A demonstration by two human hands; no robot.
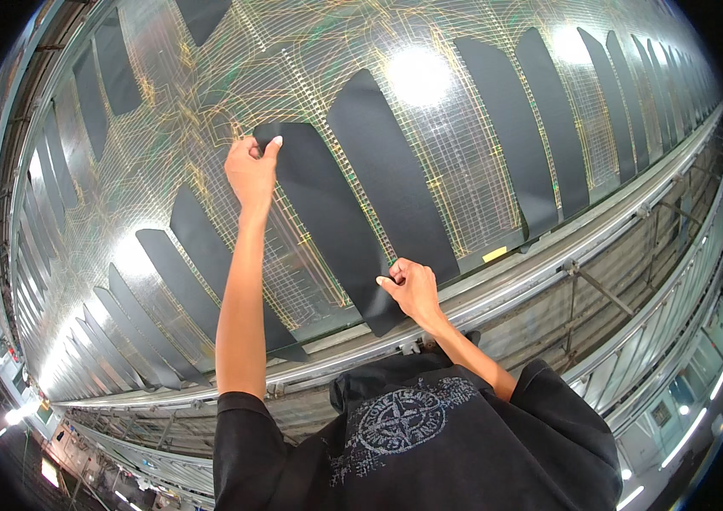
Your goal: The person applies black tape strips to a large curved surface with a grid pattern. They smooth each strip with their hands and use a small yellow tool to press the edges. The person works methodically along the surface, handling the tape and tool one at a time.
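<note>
A black fabric panel [329, 204] lies slantwise in front of me on a long glossy table [476, 191] covered in coloured grid lines. My left hand [251, 163] pinches the panel's far left corner between thumb and finger. Near the panel's close end, my right hand [409, 287] grips its right edge, and the fabric there looks slightly buckled. The panel's near tip hangs past the table's edge. Just to the right, a second black panel [393, 172] lies alongside, with a narrow strip of printed lines between the two.
More black panels [502, 128] lie in pairs along both sides of the table. A metal rail [495, 297] runs along the near edge, with a lower frame beneath it. A small yellow piece [495, 255] sits near that edge. Bright lamp reflections cover parts of the surface.
</note>
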